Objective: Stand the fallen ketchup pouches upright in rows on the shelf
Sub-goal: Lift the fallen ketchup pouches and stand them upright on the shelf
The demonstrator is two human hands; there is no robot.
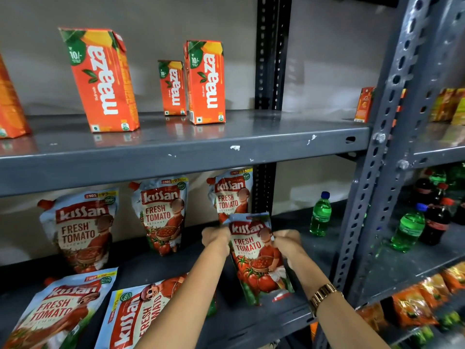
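Both hands are pinching one ketchup pouch by its side edges, left hand, right hand, each grip closing on it at the shelf front. It is probably sagging (soft, liquid-heavy, glossy), so holding high is steadying it.

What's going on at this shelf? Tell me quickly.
A person is tidying ketchup pouches. Both hands, left and right, grip one pouch by its sides, holding it upright at the shelf's front right. Three pouches already stand along the back. Two fallen pouches lie flat at the front left, not yet stood up.
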